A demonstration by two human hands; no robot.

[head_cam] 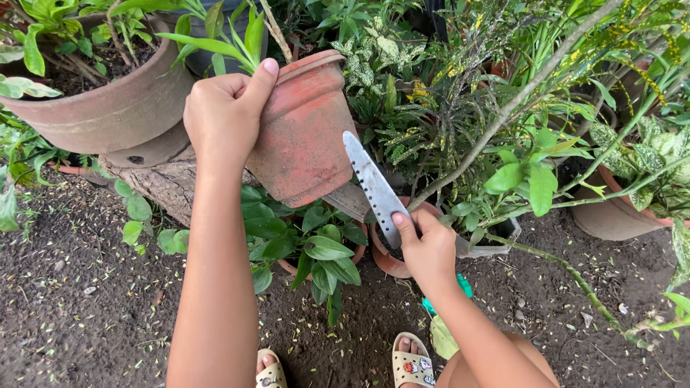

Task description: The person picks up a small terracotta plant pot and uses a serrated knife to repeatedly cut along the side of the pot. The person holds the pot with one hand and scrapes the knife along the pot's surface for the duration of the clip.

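Observation:
My left hand (224, 108) grips the rim of a worn terracotta pot (305, 129), thumb over the edge, and holds it tilted toward me on a rough log. Green leaves stick out of the pot's top. My right hand (427, 248) holds a metal garden knife (370, 183) with a serrated, perforated blade. The blade points up and left, its tip close to the pot's right side. Whether the tip touches the pot is unclear.
A large clay pot (108, 108) with plants sits at the upper left. A small leafy potted plant (316, 251) stands below the tilted pot. Dense foliage and another pot (611, 215) fill the right. Dark soil lies around my sandalled feet (410, 366).

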